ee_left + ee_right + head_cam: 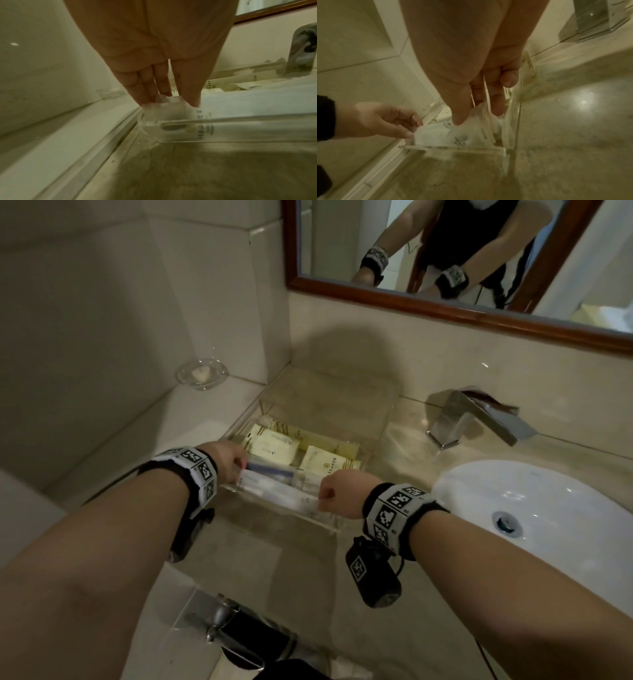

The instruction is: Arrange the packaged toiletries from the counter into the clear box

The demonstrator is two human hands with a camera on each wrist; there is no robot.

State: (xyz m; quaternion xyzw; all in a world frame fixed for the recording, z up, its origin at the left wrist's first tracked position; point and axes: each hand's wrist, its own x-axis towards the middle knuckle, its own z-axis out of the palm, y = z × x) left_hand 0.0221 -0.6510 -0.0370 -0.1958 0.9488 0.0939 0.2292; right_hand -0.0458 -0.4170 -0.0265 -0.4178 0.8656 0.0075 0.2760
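A clear acrylic box [383, 419] stands on the marble counter left of the sink. Several cream sachets [274, 445] lie in its back part. Long white packets [281, 484] lie across its front part. My left hand [229, 460] pinches the packets' left end [164, 102] between fingertips and thumb. My right hand [337, 496] pinches their right end, with the thumb on the white wrapper [440, 132]. In the right wrist view the left hand [385, 121] holds the far end over the box's front wall [453, 148].
A white sink [548, 518] lies to the right, with a chrome faucet [479, 416] behind it. A glass soap dish [202, 373] sits on the ledge at the left wall. A wood-framed mirror [445, 309] hangs above. Bare counter [274, 563] lies in front of the box.
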